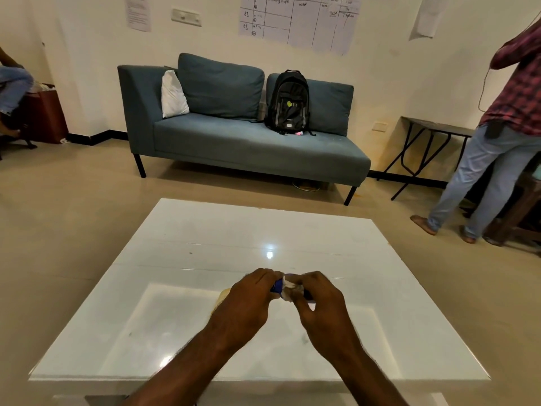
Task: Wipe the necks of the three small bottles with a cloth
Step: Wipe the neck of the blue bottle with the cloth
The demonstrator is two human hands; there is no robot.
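Observation:
Both my hands meet over the middle of the glossy white table (205, 230). My left hand (248, 300) is closed around a small blue bottle (277, 285), of which only a sliver shows between the hands. My right hand (319, 303) presses a crumpled white cloth (289, 288) against the bottle's end. A pale yellowish object (223, 297) peeks out on the table just behind my left hand; what it is stays unclear. No other bottles are visible.
A blue-grey sofa (240, 142) with a black backpack (288, 102) and a white pillow stands beyond the table. A person in a checked shirt (503, 127) stands at the right beside a dark folding table (433, 142). Another person sits at the far left.

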